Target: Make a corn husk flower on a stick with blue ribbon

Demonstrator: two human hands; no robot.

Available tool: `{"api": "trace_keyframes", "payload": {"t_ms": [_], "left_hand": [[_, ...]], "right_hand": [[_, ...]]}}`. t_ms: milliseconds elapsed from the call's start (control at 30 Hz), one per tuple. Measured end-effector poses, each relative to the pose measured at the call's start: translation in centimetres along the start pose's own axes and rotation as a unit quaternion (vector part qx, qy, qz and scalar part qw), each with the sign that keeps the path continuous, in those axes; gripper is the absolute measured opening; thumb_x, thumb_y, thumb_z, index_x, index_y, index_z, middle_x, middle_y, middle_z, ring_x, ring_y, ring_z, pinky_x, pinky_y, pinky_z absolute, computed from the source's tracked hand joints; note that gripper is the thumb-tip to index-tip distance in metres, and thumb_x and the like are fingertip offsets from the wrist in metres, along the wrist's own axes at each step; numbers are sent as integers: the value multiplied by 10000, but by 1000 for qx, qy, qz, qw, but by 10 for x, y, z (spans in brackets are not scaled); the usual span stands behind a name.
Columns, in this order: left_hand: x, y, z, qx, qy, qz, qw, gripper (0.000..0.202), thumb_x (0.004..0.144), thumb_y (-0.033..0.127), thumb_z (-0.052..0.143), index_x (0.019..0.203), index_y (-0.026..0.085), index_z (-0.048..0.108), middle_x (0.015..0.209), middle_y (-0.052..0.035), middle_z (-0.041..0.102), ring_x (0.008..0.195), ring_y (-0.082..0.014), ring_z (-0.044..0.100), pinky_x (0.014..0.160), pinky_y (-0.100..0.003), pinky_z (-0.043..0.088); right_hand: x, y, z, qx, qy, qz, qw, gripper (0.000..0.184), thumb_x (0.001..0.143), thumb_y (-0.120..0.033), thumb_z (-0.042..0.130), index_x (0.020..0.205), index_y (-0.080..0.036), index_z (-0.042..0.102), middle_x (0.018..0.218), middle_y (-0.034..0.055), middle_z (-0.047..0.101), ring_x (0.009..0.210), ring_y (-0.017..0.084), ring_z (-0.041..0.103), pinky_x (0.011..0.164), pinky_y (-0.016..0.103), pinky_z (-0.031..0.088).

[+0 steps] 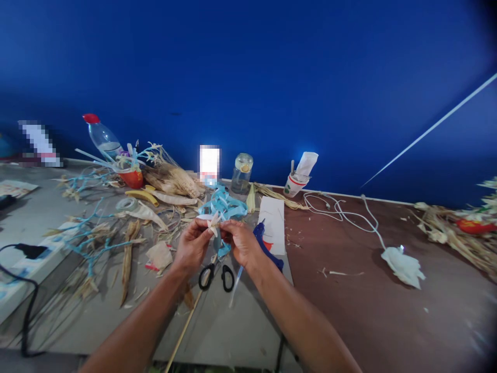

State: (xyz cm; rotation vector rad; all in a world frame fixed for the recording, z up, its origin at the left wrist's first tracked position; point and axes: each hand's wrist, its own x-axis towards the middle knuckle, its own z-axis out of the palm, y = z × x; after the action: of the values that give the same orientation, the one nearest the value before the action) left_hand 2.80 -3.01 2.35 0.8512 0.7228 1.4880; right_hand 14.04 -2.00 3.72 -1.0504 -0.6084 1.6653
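Between my two hands is a small cream flower, seemingly made of dried husk [213,224]. The thumb and fingers of my left hand [192,244] are closed on its left side. My right hand [241,241] pinches at its right side, and its fingertips are partly hidden. A strip of light-blue ribbon [223,250] hangs just below the fingers. Behind the hands lies a loose heap of the same blue ribbon [227,202]. Black-handled scissors [228,278] lie under my wrists. A blue glue gun [275,259] rests beside my right wrist, partly on white paper [272,207].
Blue-wrapped branches [91,256] and dried husks [130,259] cover the left side. At the back stand a bottle [103,137], a glass jar [242,178] and a paper cup [294,185]. A white cable [339,210] and crumpled tissue [404,267] lie right. A power strip [23,290] sits left.
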Motion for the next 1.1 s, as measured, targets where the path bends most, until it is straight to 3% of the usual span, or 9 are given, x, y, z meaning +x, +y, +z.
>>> {"api": "trace_keyframes", "payload": {"t_ms": [133, 233, 367, 467, 633, 833, 1100], "left_hand": [[2, -2, -5, -2, -3, -12, 1000, 190, 588, 196, 770, 691, 192, 611, 750, 20, 636, 704, -98, 583, 705, -233, 462], [4, -4, -8, -5, 2, -26, 1000, 198, 582, 195, 774, 686, 185, 606, 705, 26, 608, 647, -80, 552, 621, -197, 439], [3, -4, -9, 6, -12, -40, 999, 182, 597, 207, 769, 685, 181, 612, 665, 24, 580, 574, -69, 506, 530, -182, 393], [2, -4, -8, 15, -22, -42, 999, 164, 606, 203, 761, 677, 182, 615, 668, 16, 577, 582, -76, 501, 540, -193, 394], [2, -6, -7, 16, -42, -25, 999, 144, 617, 171, 747, 679, 177, 618, 687, 9, 589, 611, -85, 510, 584, -203, 409], [2, -8, -9, 6, -51, -27, 998, 142, 618, 160, 747, 685, 173, 623, 709, 8, 618, 648, -92, 554, 627, -206, 433], [0, -10, -10, 11, -51, -41, 998, 146, 600, 143, 760, 688, 173, 647, 732, 5, 636, 693, -98, 577, 660, -201, 455]], "right_hand": [[0, -5, -2, 24, 0, 3, 1000, 88, 511, -202, 644, 579, -168, 600, 493, -47, 545, 459, 82, 447, 464, 210, 310], [-2, -15, -5, 36, 9, -85, 996, 186, 549, -215, 627, 732, -186, 634, 635, -29, 593, 553, 94, 496, 520, 211, 364], [-7, -24, -8, -52, -44, -164, 984, 242, 621, -266, 656, 854, -201, 640, 777, -8, 623, 678, 110, 541, 642, 226, 420], [-8, -22, -7, -114, -71, -164, 977, 187, 619, -265, 679, 782, -184, 637, 776, -2, 628, 707, 121, 554, 689, 246, 432], [-5, -17, -5, -147, -60, -181, 971, 134, 610, -265, 673, 624, -171, 578, 644, -24, 585, 638, 118, 530, 662, 253, 419], [-2, -13, -4, -89, -34, -118, 988, 130, 580, -253, 664, 586, -164, 569, 559, -52, 539, 555, 86, 457, 579, 224, 347], [3, -8, -9, -109, -15, -47, 993, 168, 559, -280, 692, 574, -159, 576, 539, -42, 561, 533, 88, 469, 561, 233, 340]]}}
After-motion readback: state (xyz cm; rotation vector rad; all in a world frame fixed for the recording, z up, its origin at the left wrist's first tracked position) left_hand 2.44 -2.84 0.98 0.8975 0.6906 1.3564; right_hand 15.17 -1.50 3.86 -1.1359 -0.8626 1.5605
